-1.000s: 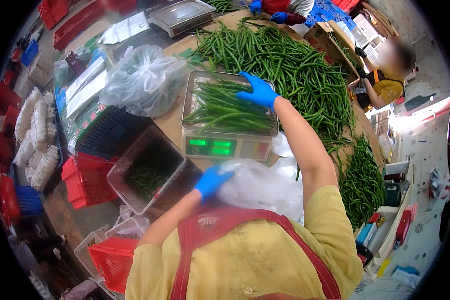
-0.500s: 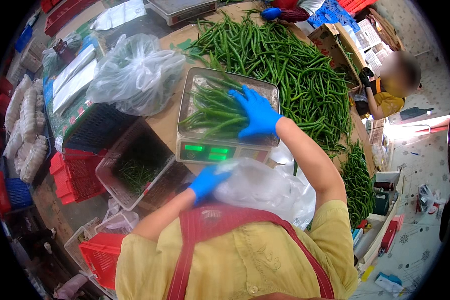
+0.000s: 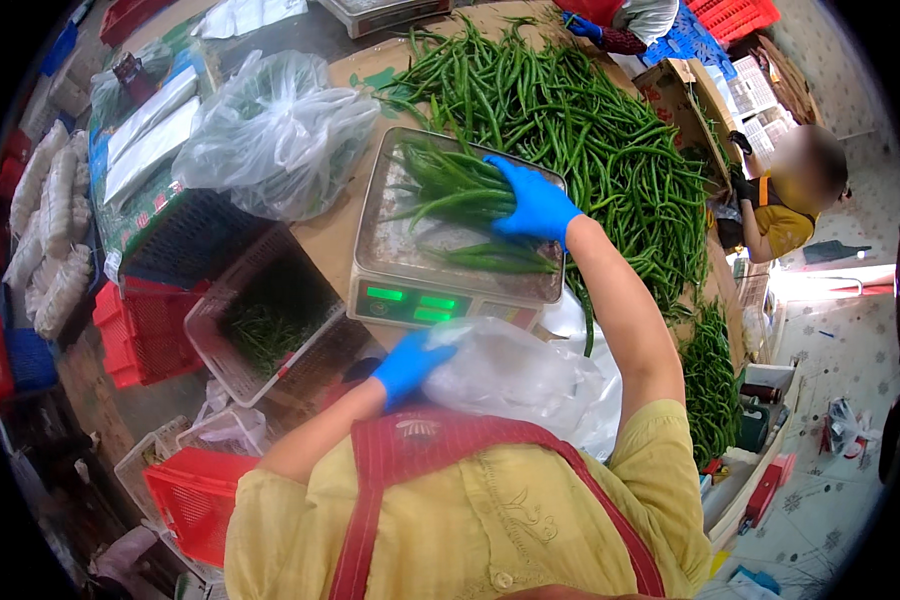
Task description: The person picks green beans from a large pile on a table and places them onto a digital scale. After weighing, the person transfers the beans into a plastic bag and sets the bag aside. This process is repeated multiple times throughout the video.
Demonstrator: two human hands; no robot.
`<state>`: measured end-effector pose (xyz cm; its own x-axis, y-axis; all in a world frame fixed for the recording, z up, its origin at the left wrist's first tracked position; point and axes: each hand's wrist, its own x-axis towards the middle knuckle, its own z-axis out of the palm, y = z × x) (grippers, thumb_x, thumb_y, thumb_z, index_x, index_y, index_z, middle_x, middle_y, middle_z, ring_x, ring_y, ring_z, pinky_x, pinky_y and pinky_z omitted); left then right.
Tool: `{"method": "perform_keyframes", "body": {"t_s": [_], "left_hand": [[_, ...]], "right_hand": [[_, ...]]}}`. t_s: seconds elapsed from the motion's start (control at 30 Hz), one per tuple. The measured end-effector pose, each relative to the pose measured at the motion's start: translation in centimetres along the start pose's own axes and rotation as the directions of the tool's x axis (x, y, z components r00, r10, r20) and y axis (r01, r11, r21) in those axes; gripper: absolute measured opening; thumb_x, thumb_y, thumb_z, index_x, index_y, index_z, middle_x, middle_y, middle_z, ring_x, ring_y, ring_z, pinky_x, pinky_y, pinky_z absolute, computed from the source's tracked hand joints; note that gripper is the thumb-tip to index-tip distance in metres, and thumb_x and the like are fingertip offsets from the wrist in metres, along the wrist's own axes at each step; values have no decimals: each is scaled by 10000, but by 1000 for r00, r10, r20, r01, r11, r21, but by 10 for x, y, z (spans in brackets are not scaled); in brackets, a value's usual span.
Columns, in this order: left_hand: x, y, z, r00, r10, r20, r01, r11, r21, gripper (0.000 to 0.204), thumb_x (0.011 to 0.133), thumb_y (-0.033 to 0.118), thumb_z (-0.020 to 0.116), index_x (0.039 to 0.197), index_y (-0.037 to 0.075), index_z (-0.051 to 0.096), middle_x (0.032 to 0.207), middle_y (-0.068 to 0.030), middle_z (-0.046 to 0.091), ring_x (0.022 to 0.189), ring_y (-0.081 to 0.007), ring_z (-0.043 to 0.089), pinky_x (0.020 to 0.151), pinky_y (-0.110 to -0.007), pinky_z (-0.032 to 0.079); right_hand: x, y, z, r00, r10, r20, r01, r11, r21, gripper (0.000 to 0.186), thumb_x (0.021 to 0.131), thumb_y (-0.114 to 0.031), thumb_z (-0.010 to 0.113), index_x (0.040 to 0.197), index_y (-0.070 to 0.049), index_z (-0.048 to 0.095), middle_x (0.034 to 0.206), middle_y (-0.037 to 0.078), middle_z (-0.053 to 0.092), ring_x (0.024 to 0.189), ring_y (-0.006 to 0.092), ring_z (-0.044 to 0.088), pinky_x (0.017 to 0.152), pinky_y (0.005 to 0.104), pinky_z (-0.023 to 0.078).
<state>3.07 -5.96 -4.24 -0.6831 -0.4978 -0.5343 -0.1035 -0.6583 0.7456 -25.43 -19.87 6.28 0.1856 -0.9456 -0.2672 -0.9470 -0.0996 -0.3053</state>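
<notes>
My right hand [image 3: 536,203], in a blue glove, is closed round a bunch of long green chili peppers [image 3: 448,185] over the metal pan of a weighing scale [image 3: 382,235]. A few loose peppers [image 3: 495,257] lie on the pan below that hand. Green digits glow on the scale's front panel. In front of the scale, my left hand [image 3: 408,366], also blue-gloved, grips the edge of a clear plastic bag [image 3: 510,375]; its fingertips are partly hidden by the film. A large heap of green chili peppers [image 3: 600,160] spreads behind and right of the scale.
Left of the scale sit a tied clear bag [image 3: 275,130] and a grey crate [image 3: 255,385] with some peppers inside. Red baskets [image 3: 145,335] stand farther left. Beyond the heap are an open carton [image 3: 685,100] and a co-worker [image 3: 785,215]; another person's gloved hand [image 3: 582,28] shows at the top.
My right hand has gone from lying spread on the peppers to gathering most into a bunch, leaving a few on the pan. My left hand stays at the bag.
</notes>
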Motion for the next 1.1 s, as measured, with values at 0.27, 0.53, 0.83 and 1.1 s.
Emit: {"method": "perform_keyframes", "body": {"t_s": [0.27,0.53,0.83,1.1], "left_hand": [[2,-3,0,999,-39,10,39,999,-31,462,883,221,693,1279,12,578,1171,-85,646,1032,-164,610,924,-317,484],[1,-4,-1,999,11,33,-16,989,150,530,884,262,701,1328,28,530,1227,-113,626,1098,-186,593,956,-342,474],[3,-14,-6,1000,-10,17,7,989,146,540,889,274,694,1334,23,520,1237,-122,622,1105,-187,590,964,-341,471],[21,-38,-9,1000,-8,-14,11,975,220,531,889,270,694,1319,6,529,1220,-122,630,1086,-190,601,952,-338,478]], "right_hand": [[-4,5,6,999,50,4,-49,999,-10,973,678,-380,793,1472,-109,300,1322,245,519,1209,399,514,1009,472,436],[-11,11,8,992,129,15,-128,957,260,950,693,-356,783,1476,-101,310,1342,244,523,1227,344,535,1030,418,429],[-2,51,18,988,151,-25,-109,810,577,928,681,-331,780,1462,-90,339,1283,200,583,1158,295,585,981,387,460],[-9,-2,14,953,294,-73,-296,955,-10,894,693,-370,738,1459,-125,347,1235,251,594,1140,395,579,950,439,482]]}}
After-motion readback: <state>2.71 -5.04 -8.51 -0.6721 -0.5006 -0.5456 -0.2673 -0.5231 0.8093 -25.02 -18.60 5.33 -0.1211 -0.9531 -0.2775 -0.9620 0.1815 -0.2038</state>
